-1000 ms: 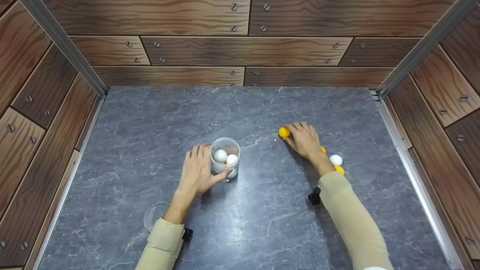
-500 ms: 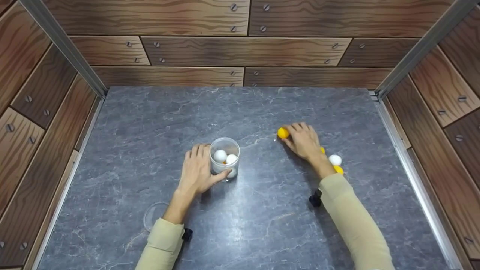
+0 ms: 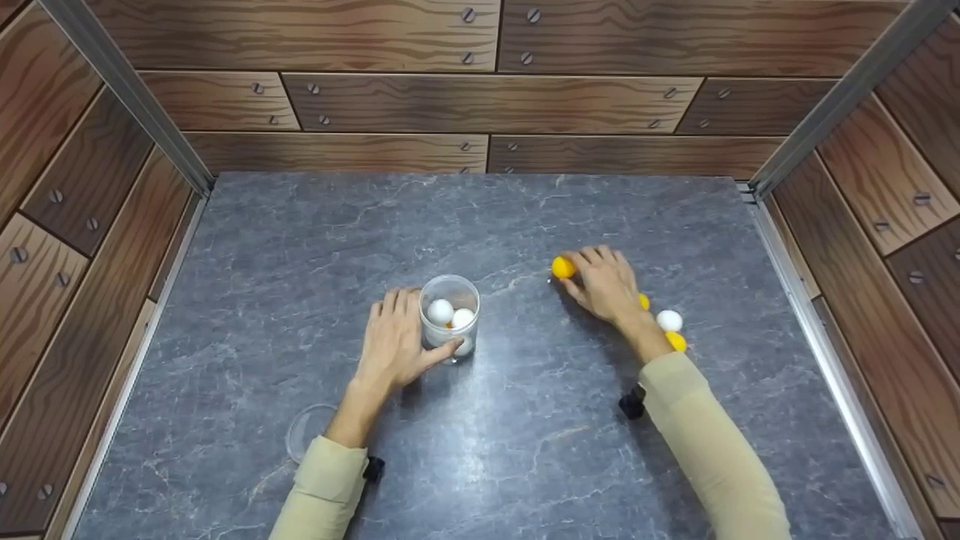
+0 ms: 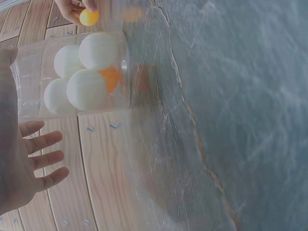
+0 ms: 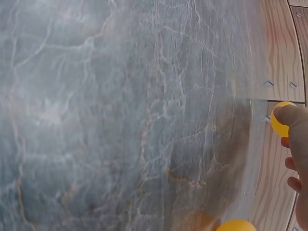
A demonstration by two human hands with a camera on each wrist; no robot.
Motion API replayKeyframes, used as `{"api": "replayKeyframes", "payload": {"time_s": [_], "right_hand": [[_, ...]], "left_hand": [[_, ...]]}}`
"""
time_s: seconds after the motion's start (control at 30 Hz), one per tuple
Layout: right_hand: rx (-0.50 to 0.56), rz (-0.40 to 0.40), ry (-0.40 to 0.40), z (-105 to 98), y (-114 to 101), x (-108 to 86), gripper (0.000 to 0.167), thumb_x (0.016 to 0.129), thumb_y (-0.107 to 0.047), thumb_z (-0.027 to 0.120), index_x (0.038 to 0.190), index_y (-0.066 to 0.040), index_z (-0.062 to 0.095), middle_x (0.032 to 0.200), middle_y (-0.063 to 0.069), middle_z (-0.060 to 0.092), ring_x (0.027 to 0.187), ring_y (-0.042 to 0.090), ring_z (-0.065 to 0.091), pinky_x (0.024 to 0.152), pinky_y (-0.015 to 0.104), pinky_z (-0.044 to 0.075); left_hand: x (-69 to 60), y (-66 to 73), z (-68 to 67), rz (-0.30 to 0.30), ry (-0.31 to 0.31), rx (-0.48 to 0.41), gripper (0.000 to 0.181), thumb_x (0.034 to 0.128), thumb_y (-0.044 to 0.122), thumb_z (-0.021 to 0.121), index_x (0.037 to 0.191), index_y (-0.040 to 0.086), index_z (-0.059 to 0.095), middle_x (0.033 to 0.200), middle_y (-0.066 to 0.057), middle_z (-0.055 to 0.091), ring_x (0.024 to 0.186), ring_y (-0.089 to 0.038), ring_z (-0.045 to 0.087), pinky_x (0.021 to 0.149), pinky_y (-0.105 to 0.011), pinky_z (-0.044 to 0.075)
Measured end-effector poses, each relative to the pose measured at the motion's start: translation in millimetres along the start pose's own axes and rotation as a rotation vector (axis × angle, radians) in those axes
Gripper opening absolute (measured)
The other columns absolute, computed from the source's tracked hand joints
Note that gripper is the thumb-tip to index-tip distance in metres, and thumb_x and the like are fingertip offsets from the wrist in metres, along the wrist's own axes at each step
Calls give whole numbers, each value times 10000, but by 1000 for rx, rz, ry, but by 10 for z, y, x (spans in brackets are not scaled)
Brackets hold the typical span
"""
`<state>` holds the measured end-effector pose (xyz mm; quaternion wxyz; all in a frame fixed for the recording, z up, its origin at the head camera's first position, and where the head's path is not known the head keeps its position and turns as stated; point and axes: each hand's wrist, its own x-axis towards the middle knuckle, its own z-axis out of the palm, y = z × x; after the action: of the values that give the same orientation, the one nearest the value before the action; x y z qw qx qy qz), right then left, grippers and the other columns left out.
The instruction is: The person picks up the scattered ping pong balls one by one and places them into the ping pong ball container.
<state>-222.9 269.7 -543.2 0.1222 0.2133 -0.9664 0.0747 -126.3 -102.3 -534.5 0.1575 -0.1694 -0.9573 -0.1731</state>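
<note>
A clear plastic jar (image 3: 450, 289) without its lid stands upright mid-table, with several white ping-pong balls (image 4: 86, 90) and an orange one (image 4: 109, 79) inside. Beside it is my left hand (image 3: 394, 337), its thumb across the jar's near side. The other fingers (image 4: 50, 159) are extended and spread apart in the left wrist view. Farther right, my right hand (image 3: 604, 285) pinches an orange ping-pong ball (image 3: 563, 267) between thumb and fingers, low over the table. Near that wrist lie a white ball (image 3: 669, 321) and two orange balls, one (image 3: 676, 341) in front, the other (image 3: 643, 301) partly hidden.
A clear round lid (image 3: 307, 431) lies flat by the left forearm, which partly covers it. Wood-patterned walls (image 3: 390, 101) enclose the grey marbled table (image 3: 360, 217) at the back and both sides. A tiny white speck (image 3: 549, 280) is near the pinched ball.
My right hand and its ping-pong ball have shifted very slightly left and toward me. The left hand and the jar have stayed in place.
</note>
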Motion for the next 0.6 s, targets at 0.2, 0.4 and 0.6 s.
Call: {"api": "replayKeyframes", "payload": {"time_s": [0.2, 0.4, 0.6], "right_hand": [[0, -17, 19, -20, -32, -8, 442, 978, -344, 710, 1364, -132, 663, 1225, 141, 719, 1131, 378, 636, 958, 524, 509], [-16, -49, 79, -27, -53, -21, 444, 951, -345, 724, 1333, -123, 679, 1182, 134, 725, 1107, 368, 642, 915, 515, 511], [-11, -58, 90, -45, -84, -35, 456, 953, -350, 730, 1349, -129, 679, 1173, 135, 724, 1102, 377, 643, 932, 520, 512]], "left_hand": [[0, 2, -2, 1, -3, 11, 953, 802, 790, 627, 1368, 27, 555, 1304, -158, 651, 1209, -348, 595, 921, -484, 486], [-5, 2, -6, 2, -6, 21, 949, 807, 787, 624, 1368, 27, 545, 1312, -161, 646, 1218, -353, 597, 924, -490, 494], [-8, 0, -5, 6, -6, 25, 950, 811, 794, 620, 1374, 33, 539, 1315, -159, 645, 1225, -353, 598, 922, -493, 496]]}}
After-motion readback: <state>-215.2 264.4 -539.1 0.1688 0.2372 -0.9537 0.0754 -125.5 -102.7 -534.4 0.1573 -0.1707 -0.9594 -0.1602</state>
